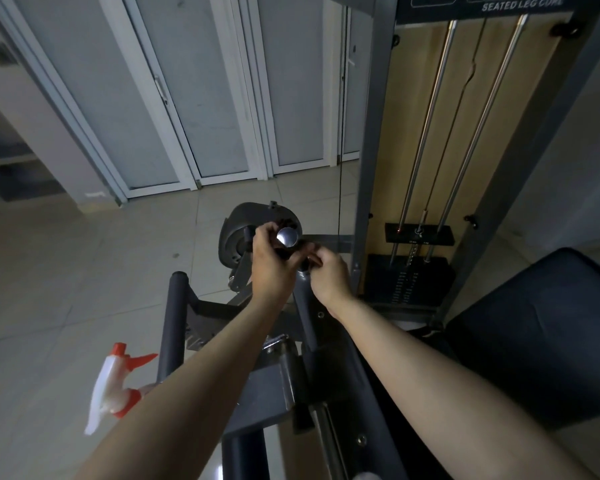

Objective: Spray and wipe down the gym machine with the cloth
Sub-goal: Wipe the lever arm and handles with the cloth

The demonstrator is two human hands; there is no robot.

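- The gym machine (371, 133) fills the centre and right of the view. A plate at its top reads "SEATED LEG CURL" (522, 5).
- The left grip (271, 261) is clenched round a handle (288, 236) with a chrome end cap. The cap shows above the curled fingers.
- Dark wrinkled material shows at the fingers of this grip. It cannot be told whether this is the cloth.
- The right grip (329, 273) sits just beside the left, lower and to the right. Its fingers are curled at a small dark part on top of a grey tube (303, 289).
- It cannot be told whether the right grip pinches that part or only touches it.
- The spray bottle (115, 386), white with a red trigger and collar, is at lower left, partly behind the left forearm. It lies near a dark vertical bar (174, 323) of the frame. What bears it is hidden.
- A grey round disc (234, 233) stands directly behind the left grip.
- The weight stack (409, 278) sits at the foot of the tower, right of the hands. Two chrome guide rods (426, 126) rise from it.
- A dark padded seat (534, 341) is at right, well apart from both grips.
- A pale tiled floor (49, 271) lies under the machine. Pale framed doors (205, 98) stand behind it.
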